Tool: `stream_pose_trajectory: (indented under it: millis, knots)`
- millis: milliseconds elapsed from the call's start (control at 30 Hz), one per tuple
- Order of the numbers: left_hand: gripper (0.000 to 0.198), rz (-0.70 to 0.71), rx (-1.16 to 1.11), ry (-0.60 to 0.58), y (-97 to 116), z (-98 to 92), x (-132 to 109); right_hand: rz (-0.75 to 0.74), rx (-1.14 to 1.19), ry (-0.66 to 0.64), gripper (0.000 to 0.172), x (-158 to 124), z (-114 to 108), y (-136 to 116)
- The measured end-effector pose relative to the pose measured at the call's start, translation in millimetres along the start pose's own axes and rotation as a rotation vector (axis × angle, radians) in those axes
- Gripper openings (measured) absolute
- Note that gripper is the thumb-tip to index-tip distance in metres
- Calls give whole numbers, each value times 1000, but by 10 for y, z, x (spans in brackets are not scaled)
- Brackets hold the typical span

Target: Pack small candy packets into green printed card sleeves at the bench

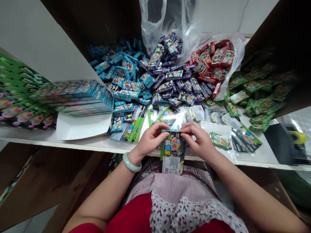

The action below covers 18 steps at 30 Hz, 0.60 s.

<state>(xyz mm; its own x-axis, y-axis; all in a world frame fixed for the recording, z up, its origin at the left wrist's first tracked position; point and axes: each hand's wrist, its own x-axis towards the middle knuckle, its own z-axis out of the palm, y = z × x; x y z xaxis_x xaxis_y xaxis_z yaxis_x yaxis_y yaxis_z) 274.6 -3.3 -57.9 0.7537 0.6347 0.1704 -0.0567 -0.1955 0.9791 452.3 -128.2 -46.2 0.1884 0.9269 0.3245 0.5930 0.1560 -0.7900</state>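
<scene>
Both hands pinch the top edge of a printed candy pouch (173,145), dark with colourful lettering and a pale label panel low down. My left hand (152,139), with a pale green bangle above it, grips the upper left corner between thumb and fingers. At the upper right corner, my right hand (198,139) is closed in the same way. A thin blue strip shows along the pouch's top; I cannot tell what it belongs to. The pouch hangs upright in front of the shelf edge. Flat pouches (133,127) and a green candy box (220,140) lie near the hands.
Behind lie heaps of small blue boxes (127,85), purple boxes (173,76), red boxes (220,61) in a clear bag, and green boxes (259,106). A white tray (82,127) of stacked boxes stands left. A black tape dispenser (279,142) sits right.
</scene>
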Motion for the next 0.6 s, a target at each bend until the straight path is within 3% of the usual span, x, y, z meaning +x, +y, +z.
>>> stream_pose_trajectory:
  millis: [200,300,400,500,600]
  knots:
    - [10,36,46,1,47,34,32,106,182,213,10,-68,190,-47]
    - [13,39,101,23,36,22,47,65,161,160,12,-62,115,-31]
    - [14,43,138,54,9,1,83,137,72,41,22,-58,-257,189]
    - [14,45,176,68,-14,-13,119,444,-240,214,26,-108,-813,597]
    - [17,31,208,81,-22,-10,128,572,-404,253,22,-183,-1233,1003]
